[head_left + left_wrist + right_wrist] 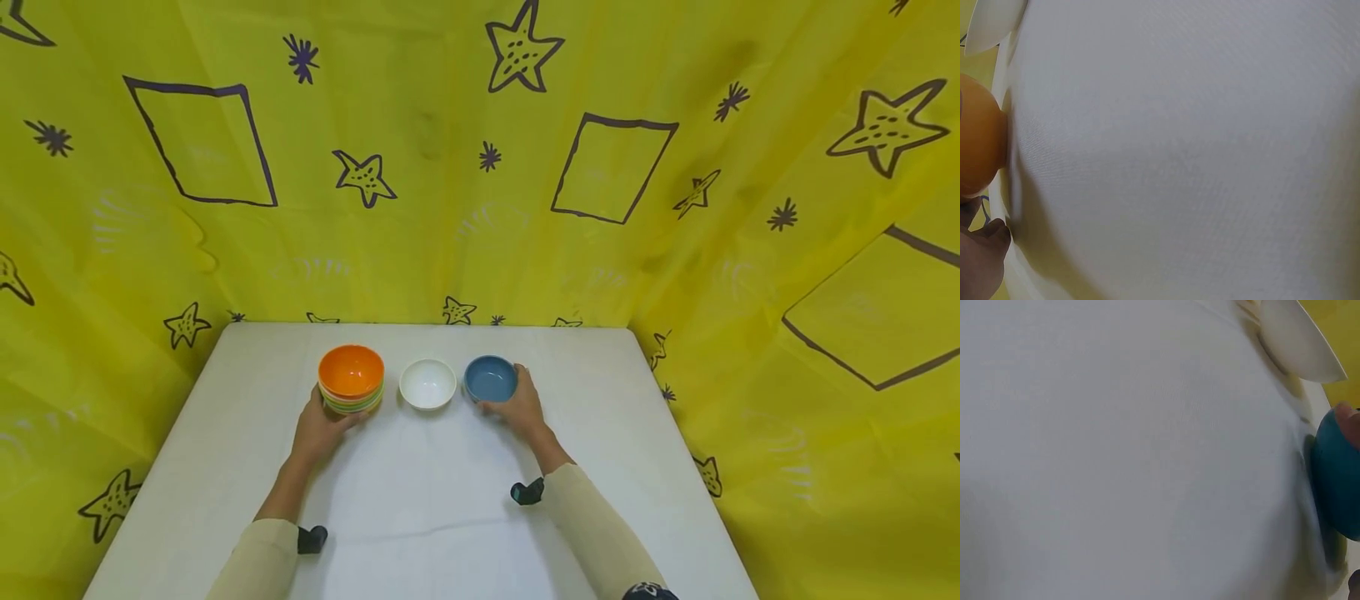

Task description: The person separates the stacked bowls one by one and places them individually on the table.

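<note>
A stack of bowls, orange on top with pale and green rims beneath, stands at the left of the row. My left hand holds it low, with fingers along its left side and the thumb across the front. In the left wrist view the rounded orange side of a bowl shows beside the hand. At the right end is a blue bowl, gripped by my right hand from its right and front. Between them sits a white bowl, untouched by either hand.
All the bowls are near the far side of a table with a white cloth. A yellow curtain with star drawings hangs behind and along both sides. Dark wrist devices sit at both cuffs.
</note>
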`<state>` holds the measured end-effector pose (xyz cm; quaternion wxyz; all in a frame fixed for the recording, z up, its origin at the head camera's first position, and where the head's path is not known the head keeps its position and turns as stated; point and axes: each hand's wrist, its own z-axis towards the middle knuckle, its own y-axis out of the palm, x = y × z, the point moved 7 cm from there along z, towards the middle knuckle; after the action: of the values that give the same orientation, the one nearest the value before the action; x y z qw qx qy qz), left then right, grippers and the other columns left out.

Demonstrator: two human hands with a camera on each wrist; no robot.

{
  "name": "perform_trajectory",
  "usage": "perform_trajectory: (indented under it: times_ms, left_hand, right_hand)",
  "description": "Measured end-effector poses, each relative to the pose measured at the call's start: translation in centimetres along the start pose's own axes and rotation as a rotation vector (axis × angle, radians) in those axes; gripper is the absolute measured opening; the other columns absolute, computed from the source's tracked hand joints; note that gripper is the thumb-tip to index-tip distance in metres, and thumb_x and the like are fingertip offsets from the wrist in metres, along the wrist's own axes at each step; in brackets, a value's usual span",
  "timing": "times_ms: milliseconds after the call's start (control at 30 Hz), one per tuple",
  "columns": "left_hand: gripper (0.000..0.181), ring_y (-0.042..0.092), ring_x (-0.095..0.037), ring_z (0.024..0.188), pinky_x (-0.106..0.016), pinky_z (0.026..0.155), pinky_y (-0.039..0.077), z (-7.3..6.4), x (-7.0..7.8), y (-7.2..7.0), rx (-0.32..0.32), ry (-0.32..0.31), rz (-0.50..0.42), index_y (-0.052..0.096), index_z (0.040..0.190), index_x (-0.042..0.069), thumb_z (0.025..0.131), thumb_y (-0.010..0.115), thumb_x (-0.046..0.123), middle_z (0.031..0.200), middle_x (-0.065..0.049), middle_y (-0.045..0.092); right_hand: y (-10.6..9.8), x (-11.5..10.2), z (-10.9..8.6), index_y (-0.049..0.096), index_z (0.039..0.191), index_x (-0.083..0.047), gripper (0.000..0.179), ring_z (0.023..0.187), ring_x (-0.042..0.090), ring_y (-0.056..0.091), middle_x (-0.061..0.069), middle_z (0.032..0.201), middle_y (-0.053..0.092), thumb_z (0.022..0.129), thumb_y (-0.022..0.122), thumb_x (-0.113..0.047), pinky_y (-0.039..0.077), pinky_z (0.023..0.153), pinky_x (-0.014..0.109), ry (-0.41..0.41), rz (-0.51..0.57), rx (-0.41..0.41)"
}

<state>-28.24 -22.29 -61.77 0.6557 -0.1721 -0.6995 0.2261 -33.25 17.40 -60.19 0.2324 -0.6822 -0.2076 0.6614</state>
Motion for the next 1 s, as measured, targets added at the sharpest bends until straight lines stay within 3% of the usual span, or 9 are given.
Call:
perform_trajectory:
  times_ms: [233,500,767,1000]
  left_hand:
    - [0.111,0.027,-0.049,0.153,-0.063,0.126,0.019,-0.1,0.1,-0.2,-0.005,-0.001,-0.009,0.013,0.164,-0.006,0.089,0.087,0.030,0.165,-0.032,0.028]
    - [0.111,0.027,-0.049,0.153,-0.064,0.125,0.020,0.0,0.1,-0.2,-0.009,-0.002,-0.012,0.014,0.164,-0.006,0.089,0.088,0.030,0.165,-0.033,0.028]
    - [0.110,0.030,-0.051,0.151,-0.065,0.124,0.022,0.0,0.1,-0.1,0.013,0.020,-0.023,0.018,0.162,-0.007,0.086,0.089,0.029,0.162,-0.034,0.032]
    - [0.111,0.028,-0.050,0.152,-0.064,0.125,0.021,0.0,0.0,-0.1,0.004,0.006,-0.019,0.016,0.163,-0.007,0.087,0.089,0.031,0.164,-0.033,0.030]
  right_hand:
    - [-1.3,-2.0,1.5,0.023,0.166,-0.004,0.112,0.157,0.043,0.020,0.022,0.172,0.020,0.084,0.089,-0.045,0.025,0.125,0.059,-0.010,0.044,0.033]
    - [-1.4,-7.1,3.3,0.029,0.165,-0.007,0.109,0.157,0.038,0.025,0.016,0.171,0.028,0.085,0.084,-0.056,0.028,0.124,0.060,-0.142,0.036,0.031]
    - [0.0,-13.0,4.1,0.028,0.166,-0.010,0.106,0.156,0.034,0.029,0.012,0.171,0.030,0.087,0.083,-0.054,0.030,0.124,0.057,-0.230,-0.021,-0.042]
    - [2.4,-16.9,3.7,0.030,0.165,-0.009,0.103,0.155,0.031,0.031,0.011,0.171,0.030,0.088,0.082,-0.054,0.032,0.124,0.053,-0.317,-0.037,-0.094]
